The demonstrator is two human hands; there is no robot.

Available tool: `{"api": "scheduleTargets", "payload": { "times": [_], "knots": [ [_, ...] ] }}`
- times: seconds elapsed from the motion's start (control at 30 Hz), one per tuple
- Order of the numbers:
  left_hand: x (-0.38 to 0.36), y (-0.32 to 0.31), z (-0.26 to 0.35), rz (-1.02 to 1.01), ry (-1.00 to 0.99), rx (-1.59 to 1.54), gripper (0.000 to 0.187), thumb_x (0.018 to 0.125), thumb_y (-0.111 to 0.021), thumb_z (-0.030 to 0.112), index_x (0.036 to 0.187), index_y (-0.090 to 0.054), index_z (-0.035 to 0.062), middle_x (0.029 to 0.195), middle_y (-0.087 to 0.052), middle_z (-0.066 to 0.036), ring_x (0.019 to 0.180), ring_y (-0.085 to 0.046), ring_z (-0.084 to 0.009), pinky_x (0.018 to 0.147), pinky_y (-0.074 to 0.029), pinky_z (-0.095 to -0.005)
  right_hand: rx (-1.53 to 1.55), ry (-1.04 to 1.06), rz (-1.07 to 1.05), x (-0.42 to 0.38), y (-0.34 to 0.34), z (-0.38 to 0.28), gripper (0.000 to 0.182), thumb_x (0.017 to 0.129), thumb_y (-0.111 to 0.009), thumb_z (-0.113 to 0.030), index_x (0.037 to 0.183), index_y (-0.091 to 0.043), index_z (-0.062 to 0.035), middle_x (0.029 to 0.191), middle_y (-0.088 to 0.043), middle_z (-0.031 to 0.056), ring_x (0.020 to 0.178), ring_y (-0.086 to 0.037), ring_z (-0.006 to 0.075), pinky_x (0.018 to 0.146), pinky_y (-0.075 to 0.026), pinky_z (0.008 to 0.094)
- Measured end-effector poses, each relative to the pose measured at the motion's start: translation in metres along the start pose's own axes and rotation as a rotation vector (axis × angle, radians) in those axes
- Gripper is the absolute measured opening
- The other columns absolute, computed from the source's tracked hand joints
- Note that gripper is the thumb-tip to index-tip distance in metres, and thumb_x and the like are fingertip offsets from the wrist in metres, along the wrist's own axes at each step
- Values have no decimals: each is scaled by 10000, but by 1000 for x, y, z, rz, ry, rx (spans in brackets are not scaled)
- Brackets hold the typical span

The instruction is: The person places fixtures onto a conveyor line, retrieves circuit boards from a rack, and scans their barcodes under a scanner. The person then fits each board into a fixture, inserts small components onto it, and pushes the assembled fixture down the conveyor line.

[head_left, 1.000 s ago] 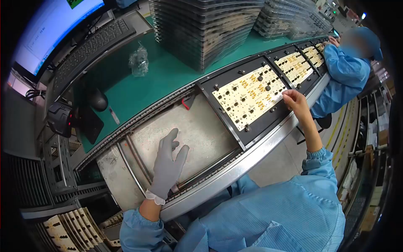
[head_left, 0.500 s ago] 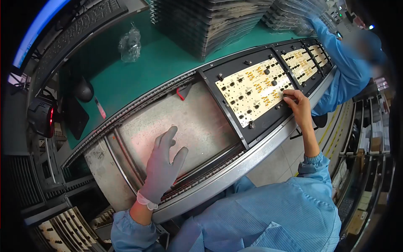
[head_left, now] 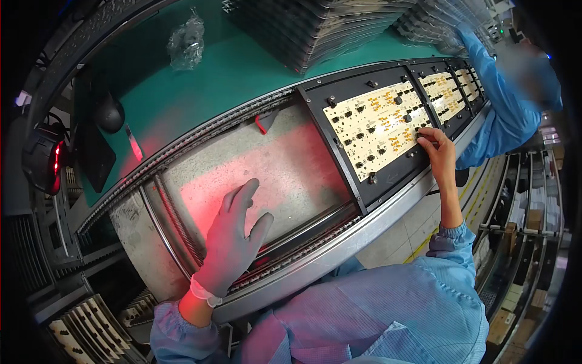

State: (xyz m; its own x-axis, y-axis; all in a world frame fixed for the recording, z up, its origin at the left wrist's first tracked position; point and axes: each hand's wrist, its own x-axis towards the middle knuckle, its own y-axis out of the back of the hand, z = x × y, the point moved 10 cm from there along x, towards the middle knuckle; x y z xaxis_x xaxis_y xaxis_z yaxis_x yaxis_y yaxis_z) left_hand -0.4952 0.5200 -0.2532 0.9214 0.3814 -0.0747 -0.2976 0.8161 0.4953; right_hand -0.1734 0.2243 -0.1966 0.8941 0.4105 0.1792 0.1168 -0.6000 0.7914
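Observation:
My left hand (head_left: 233, 233), in a grey glove, hovers over the bare metal bed of the conveyor (head_left: 357, 233). Its fingers and thumb are apart and hold nothing. My right hand (head_left: 441, 151) is bare and reaches to the near right corner of a cream circuit board (head_left: 370, 151). Thumb and forefinger are pinched together at a black component there; whether they grip it is hidden by the fingertips. The board carries black components and rows of orange pads, and lies in a black carrier frame (head_left: 394, 176) on the conveyor rails.
Further boards (head_left: 441, 97) in carriers follow along the line, where a co-worker's blue sleeve (head_left: 500, 130) reaches over. Stacked clear trays (head_left: 321, 30) and a crumpled plastic bag (head_left: 187, 42) lie on the green mat (head_left: 157, 103). A scanner (head_left: 48, 158) glows red at left.
The view has shifted slightly, so the boards appear further right. Red light on the conveyor bed and my left glove is stronger. My right hand stays pinched at the same board corner.

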Motion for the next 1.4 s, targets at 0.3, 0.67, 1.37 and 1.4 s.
{"api": "scheduleTargets", "payload": {
  "times": [0.3,0.67,1.37,1.4],
  "knots": [
    [0,1,-2,-3,4,36,587,864,-658,85,1395,-411,47,1265,-501,-144,1109,-564,-255,961,-466,-363,-102,28,44,-3,-1,-15,206,811,-702,-48,1010,-679,-2,916,-683,84,859,-637,154,793,-487,275],
    [-3,2,-8,19,-11,31,569,861,-667,148,1375,-433,72,1252,-512,-137,1085,-570,-267,914,-475,-373,-65,83,43,-5,-2,5,253,917,-616,-88,1160,-651,-29,944,-664,53,848,-604,121,774,-470,254],
    [-10,9,-20,18,-21,42,582,880,-656,123,1405,-407,89,1294,-499,-139,1120,-567,-267,938,-475,-367,-358,353,45,-11,-8,-41,182,857,-643,-55,1036,-678,-65,946,-654,77,827,-632,215,744,-491,294],
    [-10,9,-20,20,-23,38,585,880,-658,127,1406,-407,93,1291,-500,-139,1119,-567,-266,938,-475,-368,-381,370,59,-12,-6,-42,181,868,-637,-59,1045,-672,-60,939,-647,77,811,-626,205,729,-487,283]
  ]
}}
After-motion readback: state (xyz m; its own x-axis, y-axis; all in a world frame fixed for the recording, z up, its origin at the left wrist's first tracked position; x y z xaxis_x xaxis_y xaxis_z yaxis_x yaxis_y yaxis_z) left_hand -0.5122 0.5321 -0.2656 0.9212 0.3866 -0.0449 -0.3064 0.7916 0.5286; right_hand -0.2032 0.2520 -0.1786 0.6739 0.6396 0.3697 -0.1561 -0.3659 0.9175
